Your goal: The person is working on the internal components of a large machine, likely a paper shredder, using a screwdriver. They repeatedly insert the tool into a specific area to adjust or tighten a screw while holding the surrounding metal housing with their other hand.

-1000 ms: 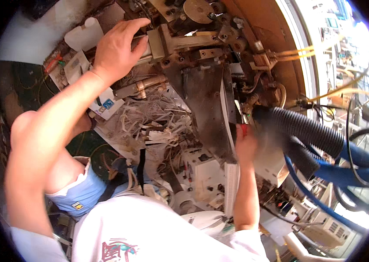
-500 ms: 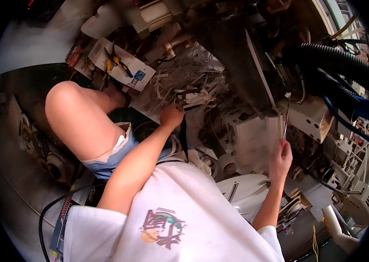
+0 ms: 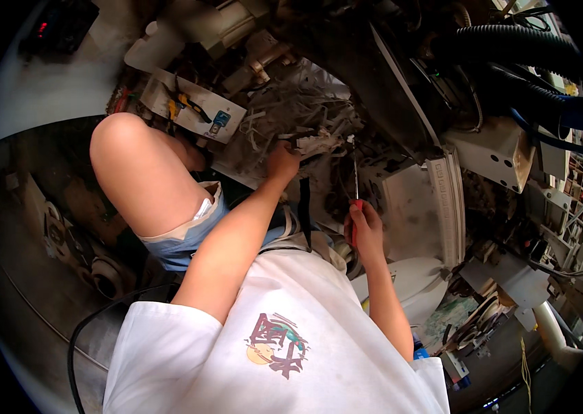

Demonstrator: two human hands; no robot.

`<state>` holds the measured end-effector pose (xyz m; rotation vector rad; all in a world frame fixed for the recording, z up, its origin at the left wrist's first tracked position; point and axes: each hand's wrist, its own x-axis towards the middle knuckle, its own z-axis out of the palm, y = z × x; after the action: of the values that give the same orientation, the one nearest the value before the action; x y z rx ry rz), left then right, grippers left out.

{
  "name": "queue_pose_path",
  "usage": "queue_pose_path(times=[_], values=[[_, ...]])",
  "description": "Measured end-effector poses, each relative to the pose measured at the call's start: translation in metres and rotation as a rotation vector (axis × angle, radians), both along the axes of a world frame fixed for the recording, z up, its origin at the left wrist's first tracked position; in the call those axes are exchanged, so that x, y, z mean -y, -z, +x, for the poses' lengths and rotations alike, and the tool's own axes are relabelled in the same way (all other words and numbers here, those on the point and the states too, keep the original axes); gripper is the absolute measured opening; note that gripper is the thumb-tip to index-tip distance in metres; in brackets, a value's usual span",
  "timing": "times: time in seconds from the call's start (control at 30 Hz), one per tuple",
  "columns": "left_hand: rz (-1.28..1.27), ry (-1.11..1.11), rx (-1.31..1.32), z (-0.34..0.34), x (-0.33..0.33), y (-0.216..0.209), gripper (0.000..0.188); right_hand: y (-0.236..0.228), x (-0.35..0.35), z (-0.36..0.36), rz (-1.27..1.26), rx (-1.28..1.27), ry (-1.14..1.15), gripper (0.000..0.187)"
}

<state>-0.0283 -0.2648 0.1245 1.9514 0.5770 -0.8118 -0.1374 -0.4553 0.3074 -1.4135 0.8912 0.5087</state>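
My right hand (image 3: 366,224) is closed around a thin-shafted tool with a red handle (image 3: 355,205). Its long metal shaft points up and away from me, and a small white bit shows at the tip. Left of it, my left hand (image 3: 283,163) is closed, fingertips beside a dirty whitish clump (image 3: 320,143) on the scrap heap. Whether those fingers grip anything is hidden. The heap of pale strips (image 3: 284,110) spreads beyond both hands. A black strap (image 3: 304,214) hangs below my left hand.
At far left of the heap, a white board (image 3: 226,110) carries yellow-and-black pliers (image 3: 191,105) and a small blue item (image 3: 221,119). Dark machinery with a slanting metal edge (image 3: 405,86) overhangs the right side. A pale ribbed panel (image 3: 448,207) and black corrugated hoses (image 3: 512,43) flank my right arm.
My right hand has swung left with the red-handled tool, from beside the machine to the heap near my left hand. My left hand stays close to the same spot by the strips.
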Motion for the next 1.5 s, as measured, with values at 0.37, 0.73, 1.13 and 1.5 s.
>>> queue_pose_path(times=[0.37,0.73,1.13,1.5], values=[[0.038,-0.121,0.052,-0.003,0.004,0.011,0.033,0.057,-0.032,0.025,-0.135,0.110,-0.338,0.042],[-0.065,-0.304,-0.087,0.001,0.009,0.026,0.032,0.086,-0.051,0.031,-0.788,0.376,-0.765,0.039],[-0.120,-0.464,-0.114,0.007,0.016,0.041,0.027,0.085,-0.050,0.023,-1.117,0.344,-1.033,0.042],[-0.168,-0.548,-0.130,0.012,0.024,0.086,0.024,0.080,-0.052,0.016,-1.143,0.182,-1.079,0.044]])
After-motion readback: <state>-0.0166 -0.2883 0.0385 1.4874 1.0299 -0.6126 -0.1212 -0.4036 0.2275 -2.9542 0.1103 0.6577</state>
